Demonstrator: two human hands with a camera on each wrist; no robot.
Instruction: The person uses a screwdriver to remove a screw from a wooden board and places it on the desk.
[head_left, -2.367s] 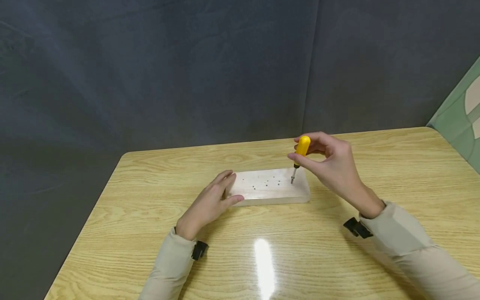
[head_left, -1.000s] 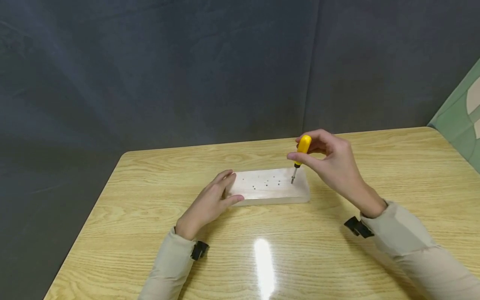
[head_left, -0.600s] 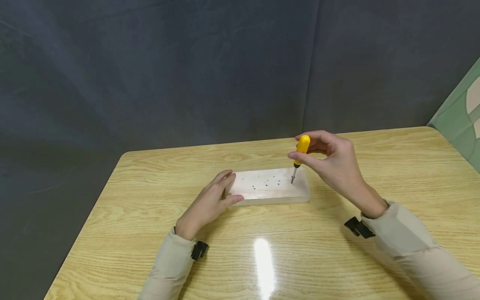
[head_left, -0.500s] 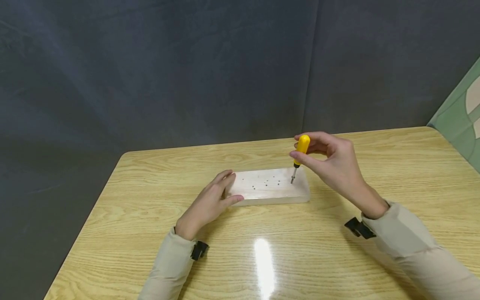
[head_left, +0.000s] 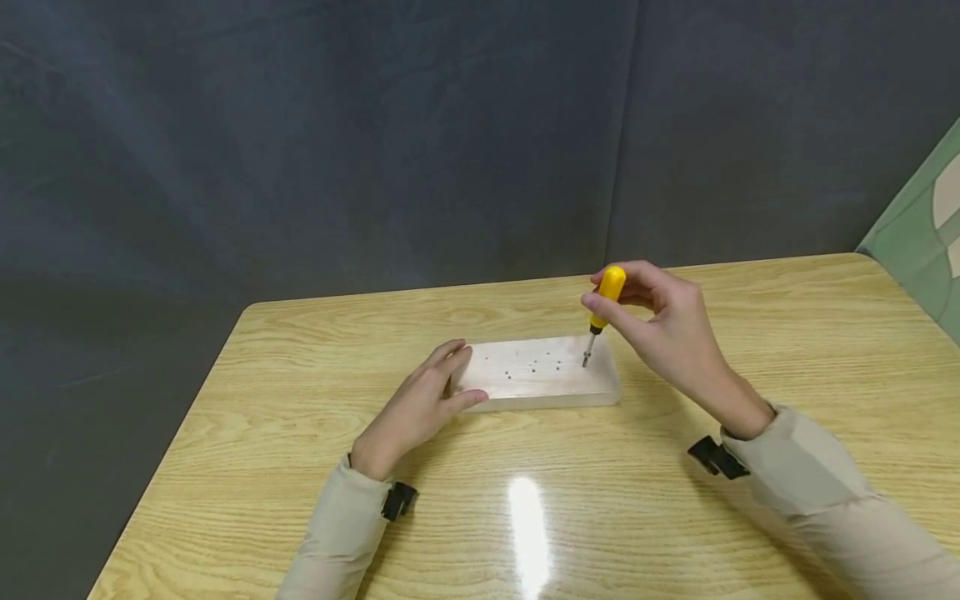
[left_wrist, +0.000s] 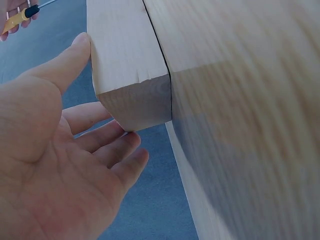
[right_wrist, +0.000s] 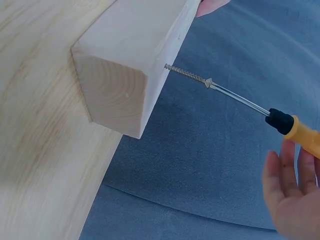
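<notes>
Wooden block (head_left: 543,385): flat on the table (head_left: 285,400), mid-scene, long side running left to right. You should find it stiff, fairly light, not fragile, and apt to slide or swivel if unbraced. Your left hand (head_left: 418,408) holds its left end, thumb at the near edge, fingers about the far-left corner; a sound hold, well apart from the work.

Your right hand (head_left: 667,321) is clamped on the yellow handle of the screwdriver (head_left: 609,292), which leans a little to the right. Its shaft ends at the head of a screw (right_wrist: 189,74), whose tip meets the block's top face near the right end. Nearly all the thread shows, so expect it to tip easily; keep the grip on the handle, in line with the screw. Small dark spots (head_left: 533,371) lie to its left; holes or sunk heads, you cannot tell.

Surface: yellowish wood grain, probably slick, with a streak of glare (head_left: 528,533) on the near side.

Room: dark cloth (head_left: 375,150) hangs beyond the far edge; a green patterned panel (head_left: 918,250) stands at the far right.
</notes>
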